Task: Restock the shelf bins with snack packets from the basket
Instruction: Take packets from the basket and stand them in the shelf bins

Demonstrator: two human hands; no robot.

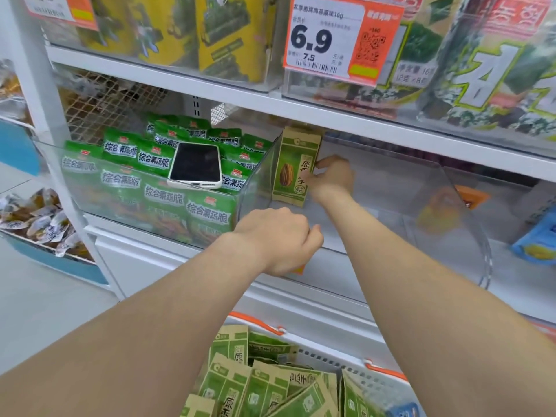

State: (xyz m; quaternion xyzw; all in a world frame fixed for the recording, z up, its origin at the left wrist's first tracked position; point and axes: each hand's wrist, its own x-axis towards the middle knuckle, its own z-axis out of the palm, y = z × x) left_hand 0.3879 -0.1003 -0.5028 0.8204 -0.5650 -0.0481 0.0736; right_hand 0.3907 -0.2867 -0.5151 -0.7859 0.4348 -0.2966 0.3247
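Seed packet (296, 167) stands upright against the left wall of the clear bin (421, 206). Our right hand (332, 176) pinches its right edge, fingers curled onto it. Our left hand (279, 239) is below those fingers and nearer us, curled tight over the bin's front rim. Left of the fingers: green packets (144, 182) in the neighbour bin, phone (195, 165) lying on top. Well below: basket (328, 356) holding more seed packets (264, 383).

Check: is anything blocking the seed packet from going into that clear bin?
Nothing visible does. The right hand holds the seed packet upright inside the clear bin, beside its left wall. The left hand grips the bin's front rim, apart from the packet.
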